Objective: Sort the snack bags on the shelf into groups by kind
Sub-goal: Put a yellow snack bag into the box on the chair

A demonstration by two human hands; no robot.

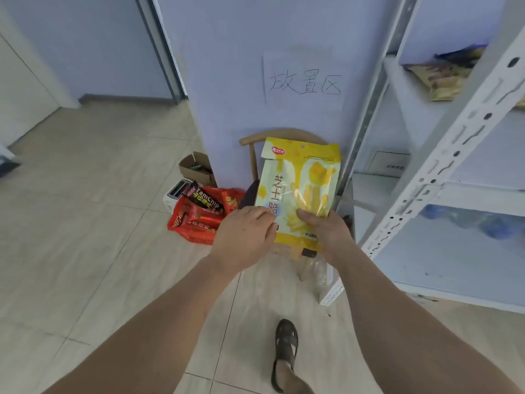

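A yellow and white snack bag (298,177) with pictures of cheese sticks is held upright in front of me. My right hand (326,231) grips its lower right part, thumb on the front. My left hand (244,237) is at the bag's lower left edge with curled fingers; whether it holds the bag I cannot tell. On the floor to the left, a red basket (196,231) holds several red and black yam chip bags (204,200). A gold and brown snack bag (443,75) lies on an upper shelf of the white metal rack (443,155) at right.
A wooden chair (252,143) stands against the wall behind the held bag, under a paper sign (304,81). A small cardboard box (196,169) and a white appliance (173,194) sit beside the basket. Blue items (483,223) lie on a lower rack shelf. My sandalled foot (285,354) stands on the tiled floor.
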